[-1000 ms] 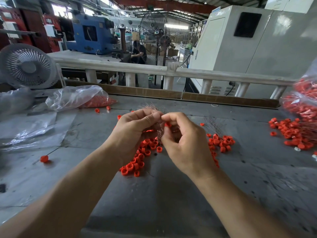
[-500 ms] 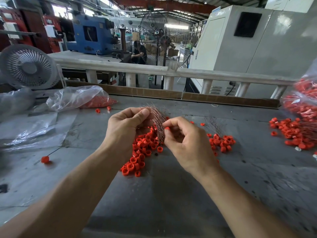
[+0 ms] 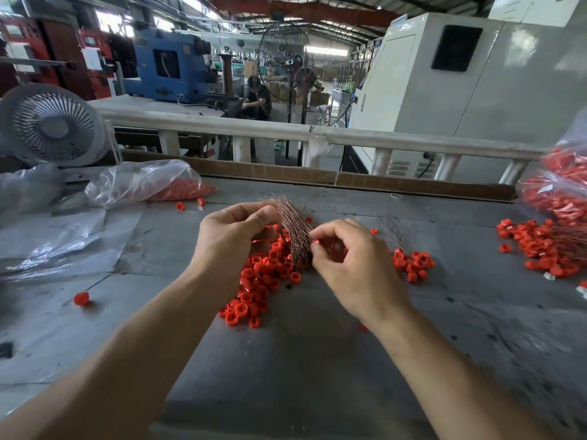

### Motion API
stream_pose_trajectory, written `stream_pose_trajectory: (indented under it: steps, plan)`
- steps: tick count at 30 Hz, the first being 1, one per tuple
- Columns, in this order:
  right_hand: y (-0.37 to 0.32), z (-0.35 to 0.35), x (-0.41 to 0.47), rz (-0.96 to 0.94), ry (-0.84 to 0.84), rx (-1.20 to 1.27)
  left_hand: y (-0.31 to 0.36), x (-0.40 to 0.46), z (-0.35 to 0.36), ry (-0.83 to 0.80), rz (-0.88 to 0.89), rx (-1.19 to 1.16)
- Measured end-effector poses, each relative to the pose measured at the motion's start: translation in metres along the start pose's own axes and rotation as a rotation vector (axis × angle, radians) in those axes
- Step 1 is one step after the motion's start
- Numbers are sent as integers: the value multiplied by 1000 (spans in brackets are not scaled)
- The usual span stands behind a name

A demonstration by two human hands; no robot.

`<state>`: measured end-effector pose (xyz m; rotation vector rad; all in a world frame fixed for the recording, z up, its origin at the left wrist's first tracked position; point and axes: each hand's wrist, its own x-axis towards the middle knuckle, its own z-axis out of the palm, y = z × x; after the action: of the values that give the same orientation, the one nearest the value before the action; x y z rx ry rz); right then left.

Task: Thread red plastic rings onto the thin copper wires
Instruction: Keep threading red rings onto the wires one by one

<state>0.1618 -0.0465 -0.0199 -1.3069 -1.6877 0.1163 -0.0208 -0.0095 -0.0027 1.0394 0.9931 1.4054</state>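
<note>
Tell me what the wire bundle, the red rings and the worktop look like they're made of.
Wire bundle: thin bare metal, likely copper, judging by its pinkish-brown sheen and fine springy strands.
Red rings: moulded plastic, going by the uniform bright orange-red colour and slight gloss.
Worktop: grey, matte, scuffed and spotted; it could be painted metal or a laminated board, the view doesn't settle which.

Your two bare forearms reach in from the near edge and converge toward the middle. Your left hand [image 3: 232,239] is curled, back toward you, thumb pressed against the forefinger in a pinch at its far right side. Your right hand [image 3: 352,262] sits just to its right, fingers bent inward, thumb and forefinger tips pinched together at its left edge.
</note>
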Motion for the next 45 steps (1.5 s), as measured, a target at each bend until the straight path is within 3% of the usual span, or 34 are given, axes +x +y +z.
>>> stream_pose_trajectory:
  steps: [7, 13, 18, 21, 24, 28, 31, 40, 45]
  plan:
    - [35, -31, 15, 308, 173, -387, -10, 2, -2, 10, 168, 484]
    - [61, -57, 20, 535, 97, -657, -13, -2, 1, 10, 321, 916]
    - [65, -64, 22, 630, -7, -771, -14, -3, -1, -1, 371, 1069]
    - [61, -62, 22, 560, 10, -783, -15, -3, -2, -19, 394, 1139]
    - [54, -58, 22, 417, 46, -565, -15, -5, -2, -24, 415, 1164]
    - [41, -47, 15, 347, -170, -269, -15, -6, -3, -37, 434, 1184]
    - [37, -39, 12, 264, -243, -361, -16, -5, -3, -54, 449, 1181]
    - [34, -20, 11, 221, -187, -533, -14, -7, 3, -131, 511, 1072]
    - [29, -19, 10, 193, -145, -529, -10, -14, 10, -322, 618, 1030]
